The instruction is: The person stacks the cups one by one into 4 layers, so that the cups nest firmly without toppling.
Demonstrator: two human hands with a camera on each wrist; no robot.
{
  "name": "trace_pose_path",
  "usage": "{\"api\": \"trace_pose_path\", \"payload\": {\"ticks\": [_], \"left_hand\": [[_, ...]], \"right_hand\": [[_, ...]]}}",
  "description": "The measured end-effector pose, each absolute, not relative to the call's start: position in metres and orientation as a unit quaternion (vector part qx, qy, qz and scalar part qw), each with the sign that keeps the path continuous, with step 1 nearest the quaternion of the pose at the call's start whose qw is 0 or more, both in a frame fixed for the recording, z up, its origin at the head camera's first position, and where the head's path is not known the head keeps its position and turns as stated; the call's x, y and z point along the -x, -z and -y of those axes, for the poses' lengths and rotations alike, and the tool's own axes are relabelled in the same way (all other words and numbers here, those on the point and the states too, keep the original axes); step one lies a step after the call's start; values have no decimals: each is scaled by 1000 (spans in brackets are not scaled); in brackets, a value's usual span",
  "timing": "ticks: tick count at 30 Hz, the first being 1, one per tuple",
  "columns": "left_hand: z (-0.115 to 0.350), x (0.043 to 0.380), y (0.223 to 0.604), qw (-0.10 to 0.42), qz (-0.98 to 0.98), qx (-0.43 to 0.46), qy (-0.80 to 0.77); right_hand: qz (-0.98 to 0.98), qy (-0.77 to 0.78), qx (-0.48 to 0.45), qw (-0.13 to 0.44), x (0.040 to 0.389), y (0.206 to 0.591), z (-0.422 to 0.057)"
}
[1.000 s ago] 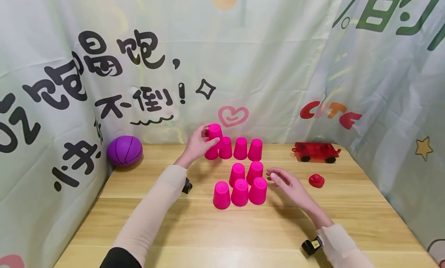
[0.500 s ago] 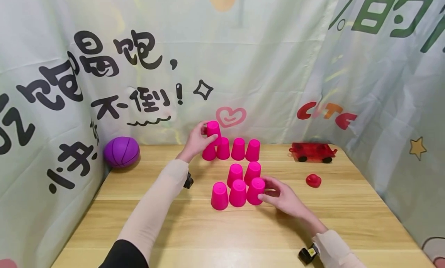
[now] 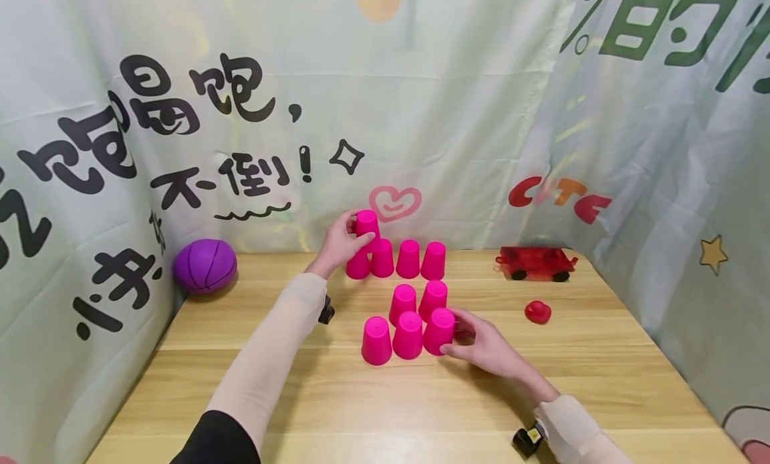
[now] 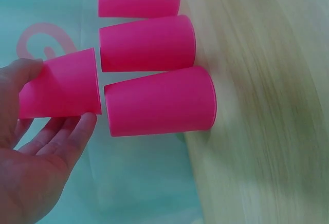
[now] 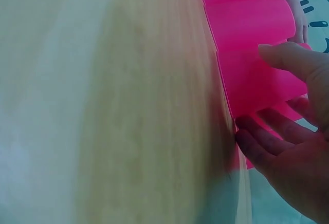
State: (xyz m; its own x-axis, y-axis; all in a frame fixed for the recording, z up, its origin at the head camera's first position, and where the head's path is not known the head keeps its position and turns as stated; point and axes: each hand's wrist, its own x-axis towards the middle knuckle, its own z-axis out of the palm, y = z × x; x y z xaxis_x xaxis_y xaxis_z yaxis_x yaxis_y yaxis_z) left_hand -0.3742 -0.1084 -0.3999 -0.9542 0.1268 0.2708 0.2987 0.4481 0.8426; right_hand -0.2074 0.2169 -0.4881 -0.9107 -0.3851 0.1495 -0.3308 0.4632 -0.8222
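1. From my seat, the biggest thing on the feed is the pale curtain [image 3: 469,116], printed with dark characters and a pink heart, hanging behind the back row [image 3: 408,260] of pink cups.
2. The wooden tabletop [image 3: 385,410] carries that back row near its far edge: four cups, upside down, side by side.
3. I see the left sleeve [image 3: 265,357] coming in from the near left of the back row, and the right sleeve [image 3: 574,427] from its near right.
4. On the near side of the back row stands the front group [image 3: 408,335]: five more upside-down cups, three in front and two behind.
5. A purple ball [image 3: 205,266] sits left of the back row, well apart.
6. A red toy car [image 3: 537,263] with black wheels stands well to its right.
7. At the row's left end, the left hand [image 3: 337,243] grips the raised cup [image 3: 367,224], rim down, above the two leftmost cups; I can't tell whether they touch.
8. Nearer than the row's right end, the right hand [image 3: 484,347] has thumb and fingers around the front right cup [image 3: 439,330], which stands on the tabletop.
9. Smallest, a red hat-shaped piece [image 3: 538,311] lies to the near right of the back row.
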Motion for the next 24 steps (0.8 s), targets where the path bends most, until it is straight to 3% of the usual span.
{"api": "trace_pose_path", "payload": {"ticks": [24], "left_hand": [[107,378,399,71,861,117,490]], "right_hand": [[-861,457,221,36,208,484,-215]]}}
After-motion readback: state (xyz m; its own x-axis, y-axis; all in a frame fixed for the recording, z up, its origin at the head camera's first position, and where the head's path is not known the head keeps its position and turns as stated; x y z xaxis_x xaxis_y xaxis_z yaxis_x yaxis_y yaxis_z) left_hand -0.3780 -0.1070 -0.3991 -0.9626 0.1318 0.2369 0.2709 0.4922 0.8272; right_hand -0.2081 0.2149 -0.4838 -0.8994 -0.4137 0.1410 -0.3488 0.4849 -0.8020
